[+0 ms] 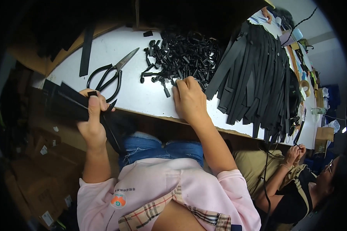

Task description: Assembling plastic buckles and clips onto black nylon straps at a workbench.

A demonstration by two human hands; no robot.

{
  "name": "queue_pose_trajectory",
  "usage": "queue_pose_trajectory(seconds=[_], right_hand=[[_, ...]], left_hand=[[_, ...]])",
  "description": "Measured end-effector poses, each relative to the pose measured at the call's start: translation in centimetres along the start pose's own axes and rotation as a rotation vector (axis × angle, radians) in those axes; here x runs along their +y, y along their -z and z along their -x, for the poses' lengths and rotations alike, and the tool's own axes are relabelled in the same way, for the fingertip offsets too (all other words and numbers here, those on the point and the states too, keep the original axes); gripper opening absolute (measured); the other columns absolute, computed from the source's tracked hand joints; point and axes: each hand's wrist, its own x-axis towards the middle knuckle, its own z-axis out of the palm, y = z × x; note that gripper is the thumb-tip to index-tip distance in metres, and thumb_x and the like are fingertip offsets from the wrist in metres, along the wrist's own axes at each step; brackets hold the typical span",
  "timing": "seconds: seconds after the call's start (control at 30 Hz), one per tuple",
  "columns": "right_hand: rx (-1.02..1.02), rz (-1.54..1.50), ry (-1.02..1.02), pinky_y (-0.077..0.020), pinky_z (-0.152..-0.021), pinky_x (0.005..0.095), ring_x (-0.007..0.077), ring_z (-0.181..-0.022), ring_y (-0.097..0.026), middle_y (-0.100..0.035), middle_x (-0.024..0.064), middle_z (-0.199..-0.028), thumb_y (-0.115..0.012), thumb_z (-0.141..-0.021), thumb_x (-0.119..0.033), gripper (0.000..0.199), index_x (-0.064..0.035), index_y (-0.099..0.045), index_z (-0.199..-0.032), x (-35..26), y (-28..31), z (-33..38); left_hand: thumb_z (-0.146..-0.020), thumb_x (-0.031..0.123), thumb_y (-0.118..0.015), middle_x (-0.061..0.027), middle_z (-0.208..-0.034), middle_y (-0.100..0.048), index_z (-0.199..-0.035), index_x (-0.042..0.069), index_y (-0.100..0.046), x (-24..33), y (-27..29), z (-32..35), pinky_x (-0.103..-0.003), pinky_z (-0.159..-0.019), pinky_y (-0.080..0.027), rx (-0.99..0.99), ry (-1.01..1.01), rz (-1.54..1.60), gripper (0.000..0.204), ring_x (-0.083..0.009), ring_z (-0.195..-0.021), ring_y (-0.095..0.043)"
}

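Note:
My left hand (93, 113) is closed around black fabric straps (67, 101), held off the table's front edge with the thumb on top. Part of the bundle reaches out to the left, blurred, and other ends hang toward my lap. My right hand (191, 101) bends over the near edge of a heap of small black plastic pieces (185, 54). Its fingers are drawn together, and a dark bit shows beside the fingertips; what they grip is mostly hidden. Black-handled scissors (118, 71) lie on the white table (142, 101) between my hands, blades pointing away.
A thick row of black straps (250, 81) covers the table at right. Another strap (87, 52) lies at far left. Cardboard boxes (46, 169) stand on the left. A co-worker (297, 184) sits at my right, hands on a dark strip. Tape (304, 87) stands further off.

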Motion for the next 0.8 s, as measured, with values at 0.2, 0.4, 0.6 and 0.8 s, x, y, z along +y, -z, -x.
queue_pose_trajectory(seconds=[0.2,0.4,0.6,0.8], right_hand=[[-0.002,-0.163,-0.127,-0.0461,-0.055,0.0398,0.0311,-0.068,-0.053,-0.049,0.0145,-0.076,-0.055,-0.067,-0.003,0.01,0.0002,-0.05,-0.075,0.5,0.7,1.1],[-0.16,0.029,-0.059,-0.0467,-0.056,0.0386,0.0319,-0.063,-0.055,-0.05,0.0139,-0.076,-0.056,-0.07,-0.004,0.014,-0.0006,-0.05,-0.083,0.8,3.1,3.2],[-0.083,-0.079,-0.063,-0.0454,-0.057,0.0391,0.0323,-0.062,-0.054,-0.047,0.0138,-0.078,-0.057,-0.072,-0.001,0.016,-0.0006,-0.048,-0.085,1.8,4.0,4.9],[0.026,-0.161,-0.061,-0.0437,-0.053,0.0311,0.0229,-0.056,-0.053,-0.05,0.0103,-0.076,-0.06,-0.073,0.0,0.015,0.0003,-0.048,-0.083,1.6,3.6,5.8]], left_hand=[[-0.084,0.014,-0.056,0.0005,-0.071,-0.053,-0.096,0.001,-0.054,-2.9,-2.7,3.9,-0.02,-0.061,-0.04,-0.495,0.237,-0.274,0.018,-0.0065,-0.066,-0.048],[-0.083,0.017,-0.059,0.0007,-0.069,-0.05,-0.093,-0.001,-0.054,-5.5,-5.5,6.2,-0.018,-0.056,-0.037,-0.537,0.663,0.111,0.021,-0.0047,-0.061,-0.045],[-0.083,0.017,-0.059,0.0002,-0.068,-0.052,-0.09,-0.001,-0.056,-5.0,-6.4,6.5,-0.019,-0.054,-0.037,-0.535,0.629,0.064,0.019,-0.0046,-0.06,-0.045],[-0.082,0.014,-0.06,0.0014,-0.065,-0.052,-0.086,0.001,-0.059,-4.8,-6.8,7.4,-0.018,-0.051,-0.036,-0.544,0.553,-0.033,0.014,-0.0031,-0.057,-0.044]])
